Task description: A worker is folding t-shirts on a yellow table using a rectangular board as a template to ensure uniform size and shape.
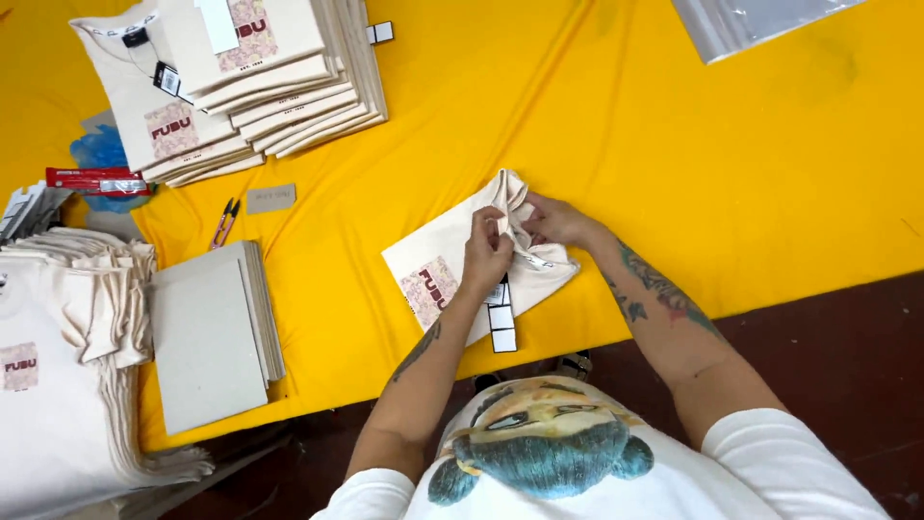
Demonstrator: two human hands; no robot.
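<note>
Closest to the camera is my own white shirt (577, 462) with a printed cartoon head with blue-green hair, and from it my two tattooed forearms reach forward to the yellow tablecloth (674, 144). My left hand (486, 255) is closed on the cream fabric of a folded T-shirt (452, 265), the fingers pinching it near the neck side, and my right hand (553, 221) is also closed on the same fabric, just beside the left one, so both hands touch the bunched cloth between them. This folded T-shirt lies on the yellow cloth near the front edge of the table, a little tilted, with a dark red print showing beside my left wrist. A strip of small white hang tags (501, 323) comes out from under my left hand and lies over the lower edge of the shirt. Further left there is a stack of grey cardboard sheets (207, 337), and at the far left edge a tall pile of unfolded cream T-shirts (58, 385). At the top left a fanned stack of folded T-shirts (260, 82) rests on the cloth, well apart from my hands. Between this stack and the cardboard lie small snips with pink handles (224, 223) and one grey card piece (270, 198). A clear plastic bag (751, 21) lies at the top right.
</note>
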